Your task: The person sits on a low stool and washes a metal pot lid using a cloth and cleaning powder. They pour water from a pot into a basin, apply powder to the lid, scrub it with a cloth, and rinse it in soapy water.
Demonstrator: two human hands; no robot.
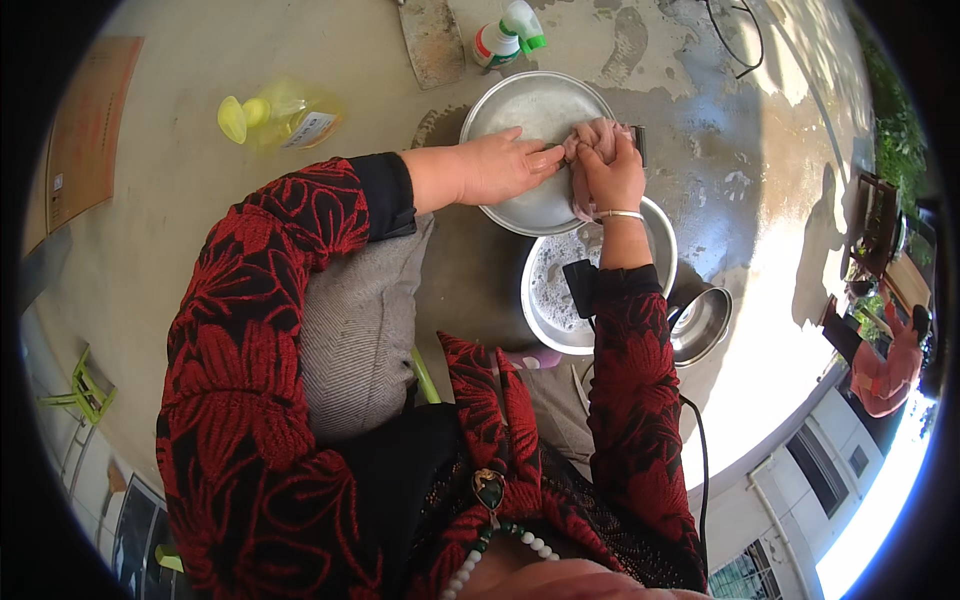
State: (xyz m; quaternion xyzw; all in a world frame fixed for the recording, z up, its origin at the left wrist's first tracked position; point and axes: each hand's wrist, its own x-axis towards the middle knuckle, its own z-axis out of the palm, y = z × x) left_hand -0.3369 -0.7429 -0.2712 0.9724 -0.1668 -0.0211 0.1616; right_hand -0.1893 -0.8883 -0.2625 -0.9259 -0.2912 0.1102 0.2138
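Note:
My left hand (506, 166) lies over a round silver metal pan or lid (517, 105), its fingers spread and pointing right. In my right hand (616, 178) is a bunched pink cloth (592, 137), pressed to the right side of that metal piece. A dark handle (640, 145) shows at the right rim, partly behind the cloth and hand. Below the rim stands a metal basin (532, 307) of foamy water (556, 277), partly covered by my right forearm. Whether the left fingers grip anything small near their tips cannot be seen.
A small steel pot (703, 330) stands right of the basin. Beyond are a green-and-white spray bottle (504, 41), a flat board (433, 45) and a yellow pump bottle (300, 120). Cardboard (94, 124) lies at far left. Another person (885, 367) is at far right.

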